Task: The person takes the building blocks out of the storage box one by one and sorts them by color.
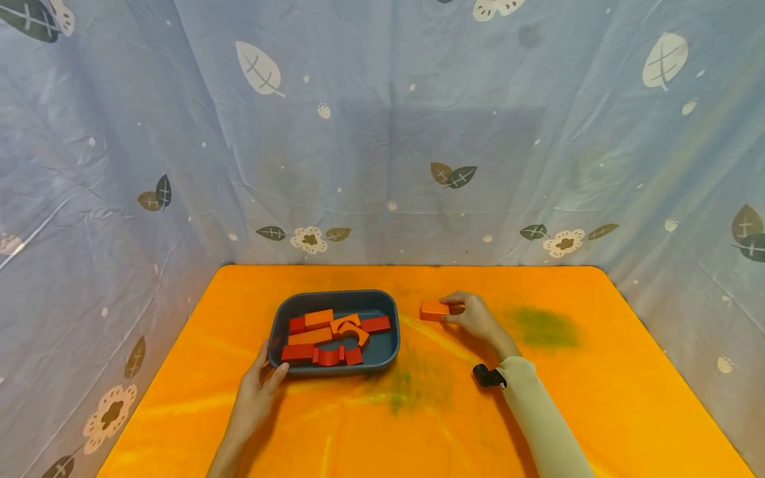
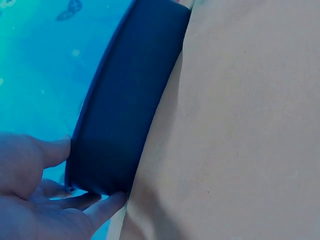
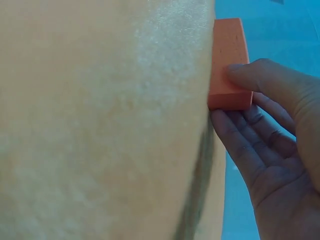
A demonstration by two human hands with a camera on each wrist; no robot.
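Left hand [image 1: 254, 395] at the gray tray's near-left corner; thumb and fingers pinch its wall [image 1: 340, 371], narrow hold. Inside the tray, left to right: red block [image 1: 297, 353] by the near wall, long orange block [image 1: 310, 337] behind it, notched red block [image 1: 329, 357] by the near wall, orange arch block [image 1: 361, 337] toward the middle, red block [image 1: 375, 324] toward the right end. Right of the tray, well apart from it: loose orange block [image 1: 433, 311], pinched between thumb and fingers of the right hand [image 1: 476, 317]; block-to-table contact cannot be told. Pale sleeve [image 1: 538, 411] nearer than the tray, to its right. Green stain [image 1: 545, 327] farthest right of the tray.
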